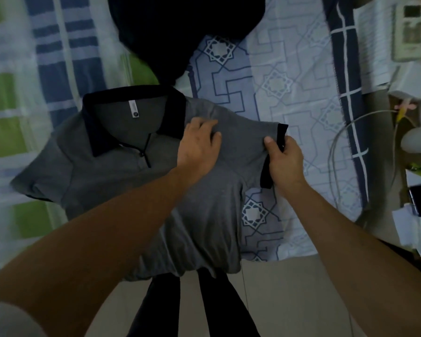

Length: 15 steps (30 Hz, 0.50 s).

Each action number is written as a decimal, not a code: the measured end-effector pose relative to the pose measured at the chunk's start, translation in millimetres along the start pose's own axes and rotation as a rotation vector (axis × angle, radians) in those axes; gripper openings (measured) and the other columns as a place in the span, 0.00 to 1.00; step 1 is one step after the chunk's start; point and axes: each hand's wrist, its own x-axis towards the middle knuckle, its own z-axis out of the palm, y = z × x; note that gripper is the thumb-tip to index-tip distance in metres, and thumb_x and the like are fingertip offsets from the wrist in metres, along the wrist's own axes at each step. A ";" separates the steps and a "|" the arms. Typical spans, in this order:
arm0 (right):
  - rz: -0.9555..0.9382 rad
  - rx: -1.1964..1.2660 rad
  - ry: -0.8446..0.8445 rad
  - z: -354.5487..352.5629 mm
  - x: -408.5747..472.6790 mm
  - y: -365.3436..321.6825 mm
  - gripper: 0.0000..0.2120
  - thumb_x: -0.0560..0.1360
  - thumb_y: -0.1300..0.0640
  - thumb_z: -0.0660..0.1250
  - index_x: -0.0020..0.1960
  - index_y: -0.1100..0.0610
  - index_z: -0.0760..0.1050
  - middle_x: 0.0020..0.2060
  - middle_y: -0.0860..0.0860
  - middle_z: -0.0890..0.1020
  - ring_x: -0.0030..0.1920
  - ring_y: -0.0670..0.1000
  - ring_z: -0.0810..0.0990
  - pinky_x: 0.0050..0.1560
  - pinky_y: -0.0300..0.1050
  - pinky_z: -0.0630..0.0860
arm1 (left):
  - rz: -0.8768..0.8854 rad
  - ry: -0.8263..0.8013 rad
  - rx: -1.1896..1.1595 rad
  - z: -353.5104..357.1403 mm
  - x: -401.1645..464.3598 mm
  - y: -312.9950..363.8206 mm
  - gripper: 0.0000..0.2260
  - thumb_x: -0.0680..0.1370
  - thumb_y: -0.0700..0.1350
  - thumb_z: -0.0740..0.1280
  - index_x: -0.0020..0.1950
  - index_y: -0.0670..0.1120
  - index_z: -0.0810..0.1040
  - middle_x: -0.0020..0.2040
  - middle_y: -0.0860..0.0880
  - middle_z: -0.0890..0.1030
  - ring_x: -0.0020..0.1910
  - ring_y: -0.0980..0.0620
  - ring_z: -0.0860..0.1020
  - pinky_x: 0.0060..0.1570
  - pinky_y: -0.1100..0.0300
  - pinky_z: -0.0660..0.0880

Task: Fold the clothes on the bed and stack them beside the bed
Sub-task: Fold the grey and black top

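Head view is showing the bed (289, 98), its patterned blue sheet reaching the near edge, where a grey polo shirt (122, 190) is lying face up, collar toward the far side and hem hanging over that edge. A dark garment (180, 27) is sitting beyond the collar, toward the bed's far side. Left hand (199, 144) is pressing flat, fingers straight, on the shirt's shoulder. Right hand (284, 161) is pinching the black-trimmed sleeve cuff (281, 132), thumb on top
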 end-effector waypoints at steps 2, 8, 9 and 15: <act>-0.054 0.036 0.004 1.6 -6.5 -10.1 0.07 0.81 0.53 0.69 0.55 0.56 0.78 0.49 0.47 0.84 0.53 0.50 0.84 0.55 0.47 0.82 | -0.246 -0.115 -0.261 -7.6 13.4 5.3 0.13 0.84 0.49 0.64 0.64 0.44 0.81 0.59 0.42 0.80 0.59 0.44 0.78 0.64 0.51 0.74; -0.471 -0.229 -0.172 53.8 -79.8 -32.0 0.08 0.77 0.52 0.71 0.55 0.49 0.76 0.43 0.40 0.80 0.39 0.37 0.75 0.43 0.34 0.72 | -0.717 -0.348 -0.814 -30.2 58.4 14.8 0.20 0.75 0.62 0.73 0.49 0.45 0.82 0.40 0.50 0.84 0.35 0.52 0.80 0.30 0.63 0.75; -0.496 -0.316 -0.291 65.1 -91.1 -29.2 0.13 0.77 0.50 0.71 0.60 0.51 0.76 0.47 0.45 0.80 0.42 0.40 0.74 0.46 0.37 0.73 | -0.678 -0.355 -0.774 -32.9 62.2 11.9 0.21 0.72 0.62 0.76 0.50 0.44 0.83 0.39 0.51 0.84 0.35 0.53 0.80 0.28 0.66 0.73; -0.509 -0.555 -0.506 86.3 -114.1 3.1 0.22 0.80 0.47 0.67 0.69 0.58 0.76 0.64 0.54 0.76 0.62 0.54 0.76 0.59 0.54 0.79 | -0.361 -0.397 -0.325 -31.5 76.9 -8.7 0.19 0.73 0.41 0.79 0.63 0.46 0.83 0.55 0.50 0.81 0.49 0.57 0.77 0.42 0.72 0.73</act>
